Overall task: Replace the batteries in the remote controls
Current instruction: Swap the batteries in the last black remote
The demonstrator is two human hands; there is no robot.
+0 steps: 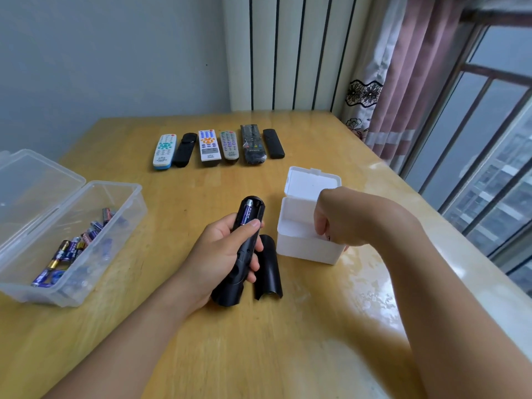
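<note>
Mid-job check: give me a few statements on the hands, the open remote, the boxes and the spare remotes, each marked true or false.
1. The left hand grips the black remote with its battery bay facing up. True.
2. The bay holds no battery. False: one battery lies in it.
3. The battery cover lies on the table beside the remote. True.
4. The right hand reaches into the clear box. False: it is at the open white box.
5. Six remotes lie in a row at the far side. True.
6. The clear box is shut. False: its lid is open, batteries inside.
</note>
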